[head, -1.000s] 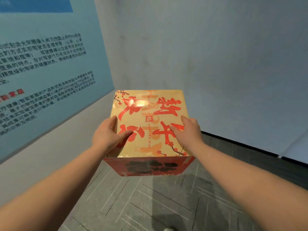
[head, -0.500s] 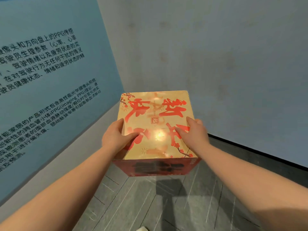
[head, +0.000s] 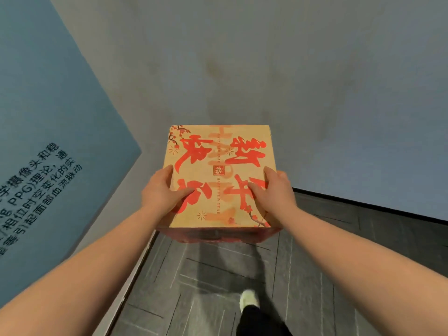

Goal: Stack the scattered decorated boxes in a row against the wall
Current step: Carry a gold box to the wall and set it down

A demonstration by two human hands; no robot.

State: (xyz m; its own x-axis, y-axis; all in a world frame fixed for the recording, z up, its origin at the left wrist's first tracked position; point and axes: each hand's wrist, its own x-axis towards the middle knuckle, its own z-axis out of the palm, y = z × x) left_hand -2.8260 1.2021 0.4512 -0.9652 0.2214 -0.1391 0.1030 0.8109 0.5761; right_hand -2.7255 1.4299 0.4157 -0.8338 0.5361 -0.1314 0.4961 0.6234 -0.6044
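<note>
A gold decorated box [head: 219, 175] with red calligraphy is held above the dark floor [head: 218, 282], near the corner of the wall [head: 266, 69]. It is clasped between the left hand [head: 161, 192] and right hand [head: 275, 190], thumbs laid on its top face.

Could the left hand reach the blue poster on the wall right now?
Probably not yet. The left hand grips the box's left side, sharing its weight with the right hand. The poster is close on that side with nothing between, but the hand is busy.
</note>
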